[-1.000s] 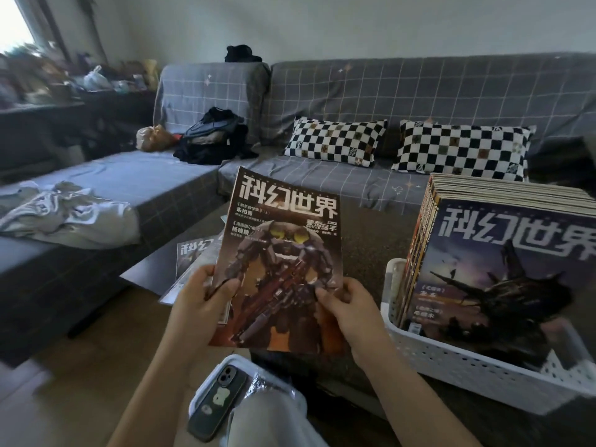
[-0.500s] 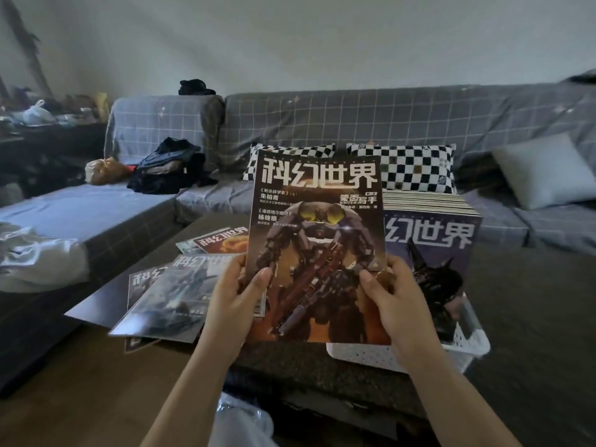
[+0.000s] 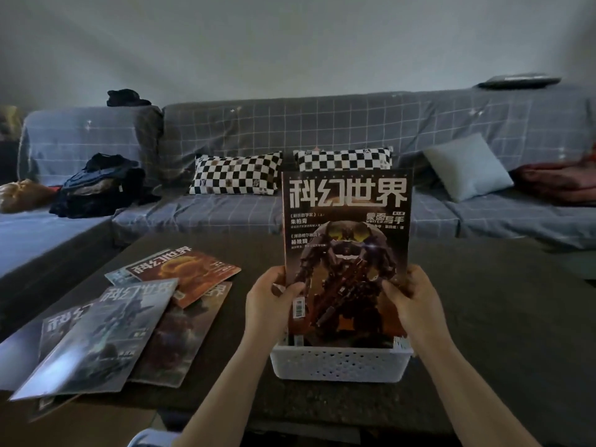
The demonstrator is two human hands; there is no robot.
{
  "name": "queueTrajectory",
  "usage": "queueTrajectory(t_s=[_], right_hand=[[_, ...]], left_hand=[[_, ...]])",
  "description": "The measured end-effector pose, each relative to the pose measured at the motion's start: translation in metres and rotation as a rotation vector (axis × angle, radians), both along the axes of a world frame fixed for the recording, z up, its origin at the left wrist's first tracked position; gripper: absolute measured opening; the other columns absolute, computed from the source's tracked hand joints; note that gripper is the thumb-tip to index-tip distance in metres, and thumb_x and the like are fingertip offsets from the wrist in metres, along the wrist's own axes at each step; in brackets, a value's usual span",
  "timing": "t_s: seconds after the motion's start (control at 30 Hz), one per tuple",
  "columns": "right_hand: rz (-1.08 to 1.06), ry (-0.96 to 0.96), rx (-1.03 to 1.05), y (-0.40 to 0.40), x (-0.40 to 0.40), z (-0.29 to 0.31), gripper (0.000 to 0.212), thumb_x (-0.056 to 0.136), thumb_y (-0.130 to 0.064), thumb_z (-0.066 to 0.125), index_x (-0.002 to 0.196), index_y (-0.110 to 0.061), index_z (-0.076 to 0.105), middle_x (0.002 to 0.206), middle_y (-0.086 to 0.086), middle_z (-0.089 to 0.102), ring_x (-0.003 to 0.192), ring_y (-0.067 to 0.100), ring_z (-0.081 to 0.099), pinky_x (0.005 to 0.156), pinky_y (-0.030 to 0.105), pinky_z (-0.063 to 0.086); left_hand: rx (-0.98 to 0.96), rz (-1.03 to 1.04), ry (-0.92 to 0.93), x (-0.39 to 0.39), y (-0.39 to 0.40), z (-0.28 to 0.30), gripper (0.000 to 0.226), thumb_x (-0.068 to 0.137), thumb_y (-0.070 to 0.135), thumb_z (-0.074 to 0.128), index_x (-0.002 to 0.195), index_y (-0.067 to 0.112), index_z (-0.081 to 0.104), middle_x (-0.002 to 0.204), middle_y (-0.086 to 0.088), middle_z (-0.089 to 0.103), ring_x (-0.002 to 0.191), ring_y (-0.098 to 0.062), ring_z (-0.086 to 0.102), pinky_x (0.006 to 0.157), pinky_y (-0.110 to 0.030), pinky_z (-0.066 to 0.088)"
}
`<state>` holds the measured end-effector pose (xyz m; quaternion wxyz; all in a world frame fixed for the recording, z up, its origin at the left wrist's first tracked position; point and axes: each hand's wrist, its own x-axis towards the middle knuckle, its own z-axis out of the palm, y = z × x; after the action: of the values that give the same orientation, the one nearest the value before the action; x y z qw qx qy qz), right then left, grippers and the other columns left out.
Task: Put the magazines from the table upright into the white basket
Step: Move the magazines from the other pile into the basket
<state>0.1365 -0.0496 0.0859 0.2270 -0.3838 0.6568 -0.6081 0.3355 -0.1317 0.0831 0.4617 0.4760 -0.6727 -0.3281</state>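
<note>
Both hands, left (image 3: 269, 298) and right (image 3: 416, 301), clamped on robot-cover magazine (image 3: 346, 253), upright in white basket (image 3: 342, 362) on table (image 3: 483, 317). Loose magazines (image 3: 129, 317) fanned out left; checkered pillows (image 3: 235, 172) behind on sofa (image 3: 322, 130).

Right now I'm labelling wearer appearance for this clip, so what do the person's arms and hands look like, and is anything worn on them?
Both forearms are bare as far as the frame shows. No sleeves, gloves, watch or bracelet are visible. The left hand and right hand show no rings that I can make out, though the dim light hides fine detail. Both arms look slender.
</note>
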Motion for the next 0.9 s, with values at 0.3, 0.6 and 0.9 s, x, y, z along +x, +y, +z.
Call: queueTrajectory(t_s=[0.3,0.6,0.9], right_hand=[[-0.041,0.127,0.121,-0.001,-0.006,-0.028,0.014,0.09,-0.024,0.059,0.088,-0.037,0.055,0.081,-0.017,0.063,0.07,-0.002,0.058,0.052,0.019,0.04],[-0.124,0.242,0.13,-0.003,-0.004,-0.031,0.012,0.089,-0.022,0.061,0.101,-0.024,0.061,0.085,-0.011,0.06,0.079,0.01,0.054,0.058,0.019,0.037],[-0.201,0.224,0.083,-0.002,-0.002,-0.033,0.029,0.081,-0.022,0.072,0.102,-0.028,0.053,0.097,-0.007,0.062,0.091,0.015,0.06,0.07,0.027,0.045]], left_hand=[[0.016,0.135,-0.052,0.002,0.005,-0.029,0.014,0.079,0.024,0.076,0.078,0.031,0.063,0.076,0.011,0.069,0.066,0.003,0.063,0.052,-0.007,0.043],[0.093,0.162,0.109,0.004,0.005,-0.032,0.015,0.077,0.019,0.078,0.075,0.024,0.064,0.069,0.005,0.07,0.057,-0.002,0.067,0.049,-0.011,0.049],[0.073,0.213,0.1,0.001,0.003,-0.031,0.014,0.076,0.024,0.079,0.078,0.026,0.064,0.073,0.007,0.07,0.06,-0.003,0.066,0.058,-0.022,0.054]])
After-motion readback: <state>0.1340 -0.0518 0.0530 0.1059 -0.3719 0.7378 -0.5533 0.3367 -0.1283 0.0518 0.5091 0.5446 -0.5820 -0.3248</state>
